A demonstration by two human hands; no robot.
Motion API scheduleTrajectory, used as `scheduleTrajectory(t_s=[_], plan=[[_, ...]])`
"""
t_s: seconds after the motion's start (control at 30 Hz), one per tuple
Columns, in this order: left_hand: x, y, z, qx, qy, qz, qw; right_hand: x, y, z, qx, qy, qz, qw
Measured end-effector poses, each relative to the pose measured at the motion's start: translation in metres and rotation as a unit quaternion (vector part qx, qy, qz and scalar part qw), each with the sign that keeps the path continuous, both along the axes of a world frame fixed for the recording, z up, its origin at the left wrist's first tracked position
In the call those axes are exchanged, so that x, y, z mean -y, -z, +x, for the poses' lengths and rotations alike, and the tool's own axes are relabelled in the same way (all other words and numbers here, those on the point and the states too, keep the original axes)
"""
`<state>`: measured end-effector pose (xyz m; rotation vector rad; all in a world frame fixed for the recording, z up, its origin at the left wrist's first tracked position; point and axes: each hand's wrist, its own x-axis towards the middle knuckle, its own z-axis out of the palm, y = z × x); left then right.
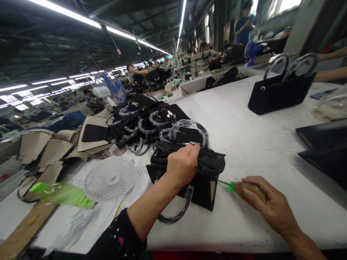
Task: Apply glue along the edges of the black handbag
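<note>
On the white table in front of me lies a black handbag (199, 191) with plastic-wrapped handles. My left hand (183, 164) is closed on the black lining (213, 160) that bulges out of its top. In my right hand (267, 200) is a glue bottle (248, 191) with brown contents and a long green nozzle. The nozzle's tip meets the right edge of the bag, near the side panel; whether it touches cannot be made out. My left fingertips are partly hidden behind the hand.
Black handbags (146, 115) lie piled beyond my left hand. A white fan (111, 178), a green bottle (61, 193) and beige bag pieces (36, 144) are at left. Another handbag (282, 90) stands at right, near a person's arms (333, 65). Black panels (325, 144) lie at the right edge.
</note>
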<state>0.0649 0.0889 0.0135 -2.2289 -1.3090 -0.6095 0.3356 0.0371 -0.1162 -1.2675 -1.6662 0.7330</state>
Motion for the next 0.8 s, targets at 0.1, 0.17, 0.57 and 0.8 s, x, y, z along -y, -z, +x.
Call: scheduleTrajectory(t_s=[0.1,0.17,0.57,0.8], plan=[[-0.0006,0.0,-0.0003,-0.001,-0.007,-0.007,1.0,0.0024,0.0,0.0008,0.017,-0.033,0.016,0.999],[-0.0007,0.0002,-0.0006,-0.002,-0.01,-0.014,1.0,0.0041,-0.0001,0.0019,0.023,-0.031,0.02,0.999],[0.0001,0.0013,-0.0012,0.0,-0.005,-0.014,1.0,0.0012,-0.002,-0.0035,0.022,-0.006,-0.003,1.0],[-0.0013,0.002,-0.001,0.003,-0.007,-0.013,1.0,0.0019,-0.0053,0.0046,0.015,0.011,-0.039,0.999]])
